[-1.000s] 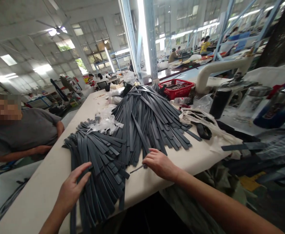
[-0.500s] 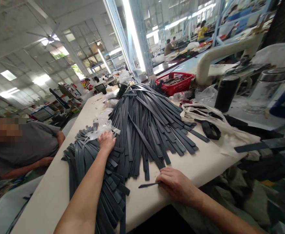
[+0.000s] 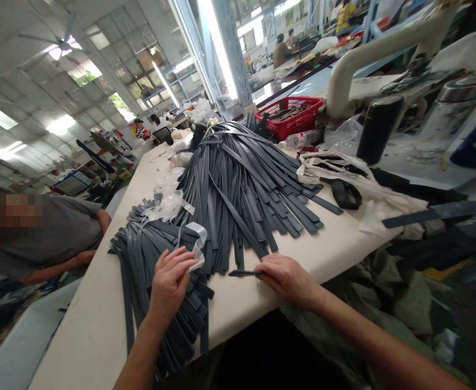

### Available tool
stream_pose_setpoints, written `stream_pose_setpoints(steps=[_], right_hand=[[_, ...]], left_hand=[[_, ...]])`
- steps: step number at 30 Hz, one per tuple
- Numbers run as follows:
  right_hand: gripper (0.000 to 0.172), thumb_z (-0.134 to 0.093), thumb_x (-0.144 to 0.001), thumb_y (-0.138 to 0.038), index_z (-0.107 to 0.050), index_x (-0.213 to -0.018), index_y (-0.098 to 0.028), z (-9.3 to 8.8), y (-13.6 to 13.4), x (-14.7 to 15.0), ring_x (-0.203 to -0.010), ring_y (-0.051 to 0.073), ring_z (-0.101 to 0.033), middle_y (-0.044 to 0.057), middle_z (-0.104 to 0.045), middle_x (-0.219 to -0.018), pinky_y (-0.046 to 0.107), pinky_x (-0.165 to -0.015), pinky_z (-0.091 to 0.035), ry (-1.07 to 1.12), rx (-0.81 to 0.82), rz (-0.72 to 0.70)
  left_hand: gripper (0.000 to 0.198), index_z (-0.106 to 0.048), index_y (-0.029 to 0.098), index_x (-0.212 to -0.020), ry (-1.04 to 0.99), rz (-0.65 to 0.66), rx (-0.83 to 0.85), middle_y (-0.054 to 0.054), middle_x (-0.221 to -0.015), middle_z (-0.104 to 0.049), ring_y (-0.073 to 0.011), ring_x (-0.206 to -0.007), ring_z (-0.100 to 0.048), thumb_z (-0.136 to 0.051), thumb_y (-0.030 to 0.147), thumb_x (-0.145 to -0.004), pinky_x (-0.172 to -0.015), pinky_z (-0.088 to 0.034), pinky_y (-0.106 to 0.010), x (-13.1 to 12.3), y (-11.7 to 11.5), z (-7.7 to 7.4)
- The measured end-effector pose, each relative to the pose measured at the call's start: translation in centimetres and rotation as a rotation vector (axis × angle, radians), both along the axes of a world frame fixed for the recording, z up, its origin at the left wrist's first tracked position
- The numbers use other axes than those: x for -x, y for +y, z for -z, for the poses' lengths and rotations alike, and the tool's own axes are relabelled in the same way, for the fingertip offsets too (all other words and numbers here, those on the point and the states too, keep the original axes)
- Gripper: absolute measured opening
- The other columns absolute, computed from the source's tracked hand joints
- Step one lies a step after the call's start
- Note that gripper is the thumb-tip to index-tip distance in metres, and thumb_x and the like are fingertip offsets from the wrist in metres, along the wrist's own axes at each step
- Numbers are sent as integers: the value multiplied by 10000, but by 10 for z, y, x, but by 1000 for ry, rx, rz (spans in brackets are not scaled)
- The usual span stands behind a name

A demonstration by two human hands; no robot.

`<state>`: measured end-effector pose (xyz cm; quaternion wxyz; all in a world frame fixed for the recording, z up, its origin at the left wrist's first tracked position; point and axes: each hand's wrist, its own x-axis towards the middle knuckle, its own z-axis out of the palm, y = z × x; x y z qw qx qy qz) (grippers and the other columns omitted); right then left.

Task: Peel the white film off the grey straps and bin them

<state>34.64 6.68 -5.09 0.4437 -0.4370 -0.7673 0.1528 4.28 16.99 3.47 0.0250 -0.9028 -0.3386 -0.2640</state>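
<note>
My left hand [image 3: 171, 279] is raised over the nearer pile of dark grey straps [image 3: 134, 254]. A whitish, translucent plastic strip [image 3: 199, 244] curls up from its fingertips, pinched there. My right hand [image 3: 284, 276] is closed around one dark grey strap [image 3: 242, 273], whose flat end sticks out to the left above the table. Just beyond the right hand, a large fan of dark grey straps [image 3: 233, 179] spreads over the table. A heap of clear plastic pieces [image 3: 167, 205] lies between the two strap piles.
The pale table [image 3: 79, 303] runs away to the upper left. A red basket [image 3: 290, 122] stands behind the straps, with a clear bottle [image 3: 298, 140] and black cylinder [image 3: 380, 130] nearby. White cloth [image 3: 374, 208] lies at right. A person in grey [image 3: 63, 233] sits at left.
My left hand has drawn back from the plastic heap toward me, bringing a translucent strip along. My right hand keeps hold of the strap. The view has shifted slightly.
</note>
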Motion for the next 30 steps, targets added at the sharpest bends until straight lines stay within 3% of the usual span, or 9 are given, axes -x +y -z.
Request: stream_pose_setpoints(steps=[6, 8, 10, 13, 16, 18, 22, 26, 30], right_hand=[[348, -489, -1008, -423, -686, -895, -160, -26, -18, -5, -767, 183, -657, 57, -702, -805, 293, -743, -508, 532, 287, -72], [331, -497, -1008, -405, -699, -927, -156, -41, -27, 0, -802, 179, -669, 62, -714, -866, 295, -769, -531, 519, 322, -184], [258, -537, -995, -338, -717, -948, -158, -54, -32, 13, -978, 191, -675, 95, -707, -1100, 317, -882, -530, 417, 302, -356], [164, -576, -976, -247, -719, -946, -171, -59, -33, 45, -1314, 245, -519, 117, -526, -1454, 416, -1115, -399, 91, 100, -436], [98, -628, -953, -236, -719, -935, -204, -53, -25, 76, -1436, 299, -364, 78, -400, -1565, 524, -1201, -237, -218, -113, -272], [83, -639, -956, -252, -717, -958, -223, -49, -17, 90, -1427, 291, -379, 54, -440, -1541, 528, -1203, -223, -274, -173, -179], [60, -648, -963, -248, -700, -974, -220, -46, -5, 100, -1283, 227, -541, 12, -682, -1264, 474, -1186, -253, -199, -194, -160], [89, -632, -959, -223, -712, -971, -187, -47, 0, 99, -1069, 205, -646, 52, -744, -1075, 428, -1098, -364, -67, -169, -245], [251, -581, -987, -346, -734, -994, -148, -55, 2, 75, -1040, 189, -659, 113, -703, -1157, 336, -966, -478, 339, 152, -514]], left_hand=[[227, -748, 247, -865, -194, -26, -22, -61, -1147, -729, -229, -1234, -587, -556, 132, -904, -997, -518, -418, 16, -73, 29], [230, -750, 241, -859, -191, -29, -30, -68, -1171, -722, -238, -1242, -584, -553, 130, -904, -1001, -523, -431, 17, -84, 33], [232, -754, 240, -876, -179, -6, -32, -70, -1186, -719, -241, -1247, -580, -554, 126, -902, -1008, -522, -434, 17, -89, 33], [209, -763, 245, -901, -165, 34, -45, -69, -1203, -717, -247, -1265, -567, -579, 146, -893, -1036, -509, -440, 15, -90, 25], [211, -774, 262, -861, -136, 64, -68, -54, -1168, -735, -251, -1247, -584, -578, 186, -884, -1023, -522, -430, 11, -87, 8], [229, -773, 267, -830, -151, 60, -50, -42, -1148, -743, -245, -1244, -586, -563, 190, -878, -1029, -519, -426, 10, -84, -4], [223, -766, 261, -824, -272, 52, 150, -34, -1167, -733, -232, -1259, -574, -558, 205, -881, -1091, -470, -435, 10, -74, -20], [205, -762, 241, -792, -349, 48, 372, -53, -1136, -740, -244, -1225, -600, -581, 280, -877, -1105, -457, -447, 12, -60, -25], [190, -769, 236, -786, -350, 58, 445, -68, -1134, -741, -259, -1247, -584, -603, 287, -865, -1126, -433, -464, 14, -53, -32]])
